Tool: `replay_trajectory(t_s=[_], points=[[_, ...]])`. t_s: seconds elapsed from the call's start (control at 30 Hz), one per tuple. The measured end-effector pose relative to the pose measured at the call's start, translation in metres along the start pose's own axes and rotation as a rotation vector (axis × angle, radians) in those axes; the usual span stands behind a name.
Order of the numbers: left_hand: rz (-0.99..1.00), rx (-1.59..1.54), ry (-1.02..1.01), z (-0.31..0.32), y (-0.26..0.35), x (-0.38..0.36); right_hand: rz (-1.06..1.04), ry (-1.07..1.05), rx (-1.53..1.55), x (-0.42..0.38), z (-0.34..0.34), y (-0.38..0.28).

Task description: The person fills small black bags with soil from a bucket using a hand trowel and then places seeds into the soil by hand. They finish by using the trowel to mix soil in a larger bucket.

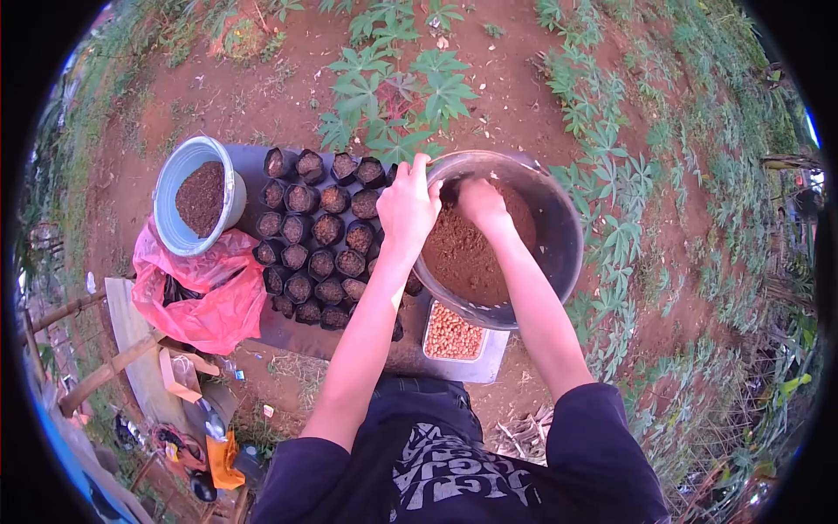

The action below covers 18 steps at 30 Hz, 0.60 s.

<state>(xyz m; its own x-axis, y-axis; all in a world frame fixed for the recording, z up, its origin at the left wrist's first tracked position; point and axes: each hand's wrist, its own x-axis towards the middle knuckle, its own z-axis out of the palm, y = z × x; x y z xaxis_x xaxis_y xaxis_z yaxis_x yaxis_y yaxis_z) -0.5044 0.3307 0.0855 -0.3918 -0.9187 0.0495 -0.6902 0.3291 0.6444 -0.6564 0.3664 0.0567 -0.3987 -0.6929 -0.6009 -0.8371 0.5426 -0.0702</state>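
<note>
A large dark bucket point(566, 229) with brown soil point(467, 258) inside stands at the right end of the table. My left hand point(408, 208) is closed at the bucket's left rim, thumb toward the inside. My right hand point(480, 203) reaches down into the bucket, its fingers hidden against the soil and a dark patch by the far wall. Left of my left hand, several black seedling bags point(327, 230) filled with soil stand in close rows. Below the bucket, near my body, sits a clear tray of tan seeds or kernels point(454, 334).
A light blue bucket point(234, 196) of dark soil stands at the table's left end, beside a crumpled pink plastic bag point(205, 301). Wooden planks point(144, 349) and an orange item point(224, 460) lie lower left. Leafy plants point(397, 87) grow beyond the table.
</note>
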Motion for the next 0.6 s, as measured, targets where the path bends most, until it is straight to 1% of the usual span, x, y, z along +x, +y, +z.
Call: replay_trajectory(t_s=[0.1, 0.2, 0.3, 0.33, 0.37, 0.47, 0.53, 0.57, 0.6], points=[[-0.018, -0.009, -0.022, 0.0, 0.001, -0.006, 0.007, -0.035, 0.017, -0.015, 0.0, 0.015], [-0.047, 0.002, -0.031, -0.002, 0.002, -0.004, -0.101, -0.216, 0.076, -0.023, -0.001, 0.041], [-0.041, -0.006, -0.027, -0.002, 0.002, -0.005, -0.2, -0.297, 0.055, -0.079, -0.007, 0.048], [-0.036, -0.012, -0.026, -0.002, 0.001, -0.005, -0.24, -0.281, 0.079, -0.095, -0.001, 0.054], [-0.036, -0.007, -0.025, -0.003, 0.001, -0.006, -0.207, -0.269, 0.082, -0.11, 0.003, 0.059], [-0.021, 0.007, -0.014, -0.003, 0.003, -0.005, -0.218, -0.309, 0.012, -0.139, -0.015, 0.076], [-0.005, 0.012, -0.001, 0.0, 0.0, -0.006, -0.116, -0.032, -0.016, -0.154, -0.051, 0.058], [-0.005, 0.029, -0.006, 0.0, 0.0, -0.006, -0.122, 0.128, -0.064, -0.139, -0.055, 0.058], [-0.007, 0.026, 0.0, 0.0, 0.0, -0.007, -0.05, 0.214, -0.058, -0.123, -0.063, 0.052]])
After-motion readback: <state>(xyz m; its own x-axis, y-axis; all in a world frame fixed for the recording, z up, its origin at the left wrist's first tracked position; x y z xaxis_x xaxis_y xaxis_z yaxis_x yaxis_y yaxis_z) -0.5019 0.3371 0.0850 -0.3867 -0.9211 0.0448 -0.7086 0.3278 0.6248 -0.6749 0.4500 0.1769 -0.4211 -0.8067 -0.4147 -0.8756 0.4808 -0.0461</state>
